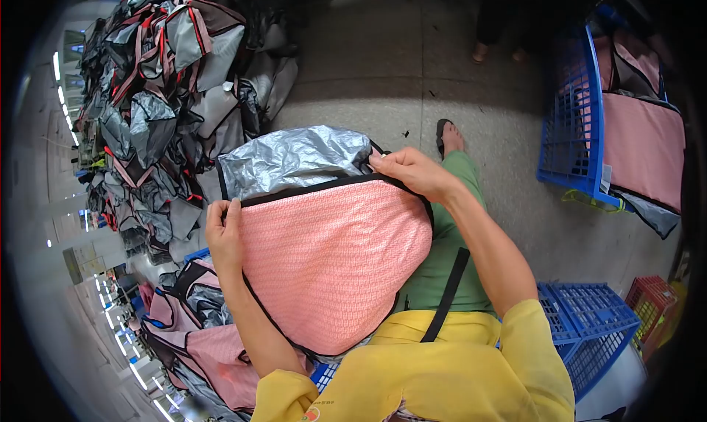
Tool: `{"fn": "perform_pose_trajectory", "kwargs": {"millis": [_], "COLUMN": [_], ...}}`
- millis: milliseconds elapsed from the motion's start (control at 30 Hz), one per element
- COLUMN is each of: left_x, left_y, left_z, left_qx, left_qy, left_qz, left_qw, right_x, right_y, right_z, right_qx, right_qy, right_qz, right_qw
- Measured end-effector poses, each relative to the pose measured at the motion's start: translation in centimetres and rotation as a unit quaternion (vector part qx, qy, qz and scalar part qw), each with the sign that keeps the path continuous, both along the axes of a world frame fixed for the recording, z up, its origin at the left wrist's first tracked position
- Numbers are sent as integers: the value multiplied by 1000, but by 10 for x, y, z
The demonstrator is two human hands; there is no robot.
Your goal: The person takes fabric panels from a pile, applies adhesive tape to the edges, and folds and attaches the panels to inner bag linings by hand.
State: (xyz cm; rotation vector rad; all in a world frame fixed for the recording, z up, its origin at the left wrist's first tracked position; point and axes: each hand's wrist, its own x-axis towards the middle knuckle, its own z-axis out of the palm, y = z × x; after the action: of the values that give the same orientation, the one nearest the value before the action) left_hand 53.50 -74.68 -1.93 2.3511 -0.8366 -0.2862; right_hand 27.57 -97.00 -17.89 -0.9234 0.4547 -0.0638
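Note:
A pink patterned fabric bag [331, 252] with black edging and a silver foil lining [294, 157] lies over my lap. At its upper left corner, my left hand [226, 238] pinches the black edge between thumb and fingers. My right hand [416, 173] grips the opposite upper right corner, where the foil meets the edging. Between my hands the black-bound rim runs taut and nearly straight. The crinkled foil side stands out beyond it, away from my body. A black strap [447, 297] hangs across my green trousers, to the right of the bag.
A tall heap of grey, silver and pink bag pieces [169, 90] rises at the left. More pink pieces [213, 356] lie beside my left elbow. On the right stand a blue crate [574, 120] with folded pink bags, another blue crate [596, 319] and a red crate [649, 304]. Another person's feet [480, 52] show ahead.

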Motion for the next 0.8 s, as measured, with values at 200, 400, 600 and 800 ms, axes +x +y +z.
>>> {"fn": "perform_pose_trajectory", "kwargs": {"millis": [200,400,600,800], "left_x": [6,-1,-15,-14], "left_y": [4,12,11,8], "left_z": [0,8,-6,-9], "left_qx": [10,-166,-243,-276], "left_qy": [5,254,324,391], "left_qz": [-24,-3,-31,-40], "left_qw": [1000,953,914,877], "right_x": [-4,-19,-46,-50], "right_y": [-1,2,9,14], "right_z": [9,-4,-45,-54], "right_qx": [12,-20,36,40], "right_qy": [-4,52,20,21], "right_qz": [-1,-63,-119,-146], "right_qw": [1000,996,992,988]}}
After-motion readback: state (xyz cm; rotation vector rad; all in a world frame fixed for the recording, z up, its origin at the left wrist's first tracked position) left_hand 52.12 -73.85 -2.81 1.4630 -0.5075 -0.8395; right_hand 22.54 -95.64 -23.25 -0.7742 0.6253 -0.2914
